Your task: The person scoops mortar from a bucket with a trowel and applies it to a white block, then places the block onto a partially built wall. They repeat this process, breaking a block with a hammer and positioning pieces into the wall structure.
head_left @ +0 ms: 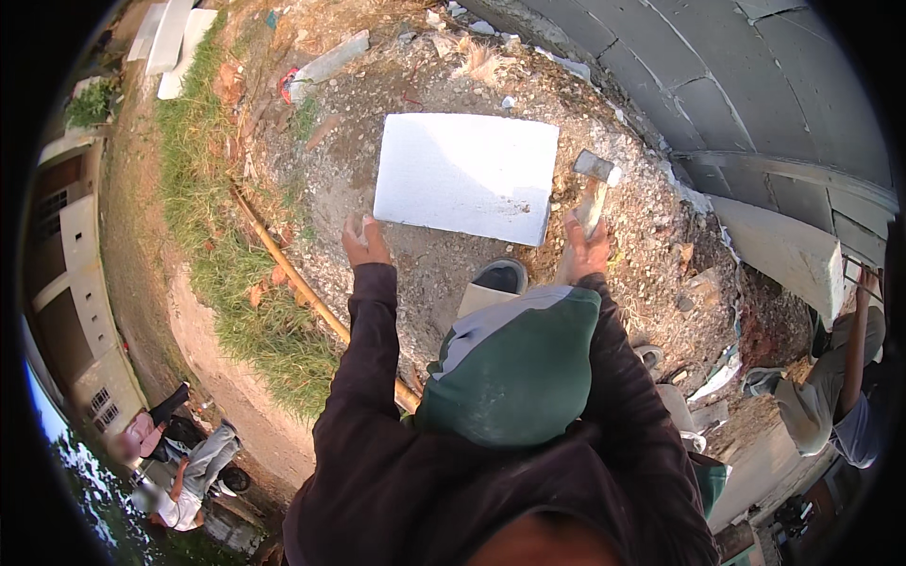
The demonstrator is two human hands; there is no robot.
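A white rectangular block (466, 174) lies flat on the gravelly ground in front of me, part of its top in shade and some dirt specks near its lower right corner. Close to its near left corner is my left hand (366, 242), fingers slightly bent and apart, with pale dust on them and nothing held. My right hand (587, 250) grips the pale handle of a hammer (592, 203) just right of the block. The hammer's dark metal head points away from me.
A bamboo pole (274, 247) and grass (203, 179) run along the left. A grey block wall (736, 85) rises at the right, with a leaning slab (783, 247) below it. One person (835, 377) works at right; others (193, 472) are at lower left.
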